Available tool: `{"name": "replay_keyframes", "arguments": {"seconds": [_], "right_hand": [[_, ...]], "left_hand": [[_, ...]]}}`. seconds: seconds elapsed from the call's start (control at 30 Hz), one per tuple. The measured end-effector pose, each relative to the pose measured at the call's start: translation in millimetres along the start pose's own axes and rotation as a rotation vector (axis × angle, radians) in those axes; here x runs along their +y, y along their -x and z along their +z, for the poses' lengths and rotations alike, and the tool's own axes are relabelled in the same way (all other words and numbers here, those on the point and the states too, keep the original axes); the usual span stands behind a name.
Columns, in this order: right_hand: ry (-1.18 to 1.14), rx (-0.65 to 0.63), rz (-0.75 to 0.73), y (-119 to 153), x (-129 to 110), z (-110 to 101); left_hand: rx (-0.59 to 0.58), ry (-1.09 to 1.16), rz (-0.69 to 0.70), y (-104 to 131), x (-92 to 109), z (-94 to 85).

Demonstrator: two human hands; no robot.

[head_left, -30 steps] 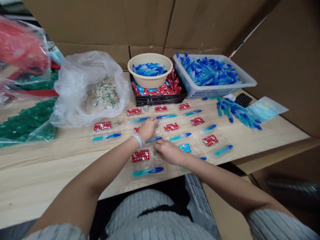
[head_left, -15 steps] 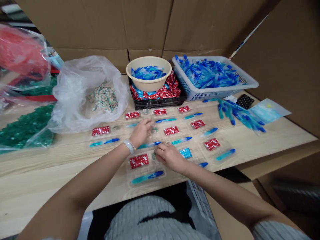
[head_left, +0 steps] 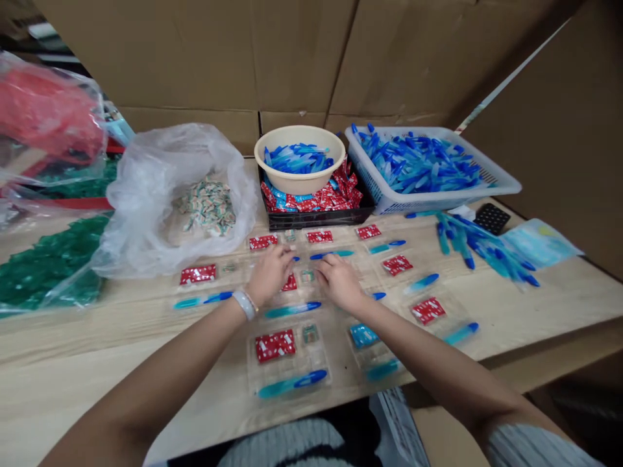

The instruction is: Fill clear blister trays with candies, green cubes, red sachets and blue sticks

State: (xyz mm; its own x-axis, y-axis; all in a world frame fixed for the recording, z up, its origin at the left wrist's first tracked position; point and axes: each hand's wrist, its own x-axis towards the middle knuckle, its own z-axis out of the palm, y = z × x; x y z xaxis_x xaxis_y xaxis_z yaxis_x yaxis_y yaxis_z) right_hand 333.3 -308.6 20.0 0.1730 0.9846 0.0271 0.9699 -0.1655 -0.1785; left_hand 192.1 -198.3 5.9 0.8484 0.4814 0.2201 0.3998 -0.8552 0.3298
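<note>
My left hand (head_left: pixel 271 274), with a pale bracelet at the wrist, hovers over or rests on the middle trays, fingers bent together; a red packet (head_left: pixel 289 282) is partly under it. Close by, my right hand (head_left: pixel 339 280) has its fingertips pinched at the edge of a clear tray, beside a small patterned square piece (head_left: pixel 307 277). What either hand holds is hidden. Clear trays carry red packets, such as the front one (head_left: pixel 275 345), and blue pens, such as the nearest pen (head_left: pixel 292 384). A second square piece (head_left: pixel 310 334) lies in the front tray. One packet (head_left: pixel 363 335) is blue.
Behind the trays stand a plastic bag of square pieces (head_left: pixel 207 207), a cream bowl of pens (head_left: pixel 299 181) on a black box of packets (head_left: pixel 316 219), and a pen-filled basket (head_left: pixel 448 198). Loose pens (head_left: pixel 479 243) lie right. Green pieces (head_left: pixel 53 259) in plastic lie left.
My right hand has moved away from me, from the front tray to the middle row. A square piece now shows in the front tray. My left hand stays near the middle; the view has shifted.
</note>
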Motion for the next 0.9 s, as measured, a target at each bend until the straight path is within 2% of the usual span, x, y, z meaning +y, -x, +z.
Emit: {"name": "replay_keyframes", "arguments": {"seconds": [0.13,0.23,0.4,0.53,0.67,0.77,0.9], "right_hand": [[-0.072,0.035,-0.029,-43.9,2.5,1.7],[-0.09,0.037,-0.02,-74.0,1.9,10.9],[-0.101,0.044,-0.037,-89.4,3.2,22.3],[-0.125,0.059,-0.001,-92.1,7.2,24.5],[-0.176,0.007,0.012,-99.8,11.2,26.6],[-0.175,-0.021,-0.002,-104.1,12.1,28.1],[-0.119,0.023,0.009,-102.1,10.1,29.5]], "left_hand": [[0.039,-0.03,-0.277,-35.9,-22.3,5.9],[0.018,-0.038,-0.394,-52.0,-27.4,14.7],[0.025,0.005,-0.383,-56.6,-31.0,19.4],[-0.087,0.06,-0.367,-61.1,-38.7,14.0],[-0.163,0.122,-0.339,-66.7,-44.5,11.9],[-0.149,0.132,-0.353,-66.5,-43.2,13.1],[-0.053,0.082,-0.363,-56.7,-33.9,11.1]]}}
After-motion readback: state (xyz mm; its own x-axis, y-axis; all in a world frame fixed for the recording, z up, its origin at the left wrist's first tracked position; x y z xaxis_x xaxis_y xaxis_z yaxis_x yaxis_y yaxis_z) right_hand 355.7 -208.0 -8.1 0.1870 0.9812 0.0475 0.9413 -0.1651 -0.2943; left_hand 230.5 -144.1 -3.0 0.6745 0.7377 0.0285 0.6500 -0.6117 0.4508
